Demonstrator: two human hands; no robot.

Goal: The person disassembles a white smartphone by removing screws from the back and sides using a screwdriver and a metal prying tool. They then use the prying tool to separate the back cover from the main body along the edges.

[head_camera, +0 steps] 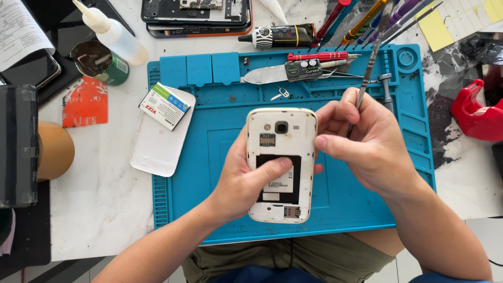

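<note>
A white phone (pixel 282 131) with its back cover off and its battery bay bare is held upright over the blue work mat (pixel 209 152). My left hand (pixel 243 181) grips it from the left, thumb pressed into the dark battery bay. My right hand (pixel 367 144) touches the phone's right edge with its thumb and holds a thin metal tool (pixel 367 68) that points up and away. The phone's white back cover (pixel 157 144) lies at the mat's left edge with a small white battery (pixel 165 106) resting on it.
Along the mat's top lie a red screwdriver (pixel 314 56), a flat metal pry tool (pixel 267 75) and tweezers. Behind are a glue tube (pixel 283 35), several screwdrivers, another opened phone (pixel 196 13), a squeeze bottle (pixel 112 32), a green tin (pixel 102 62), and a red object (pixel 474 112) at right.
</note>
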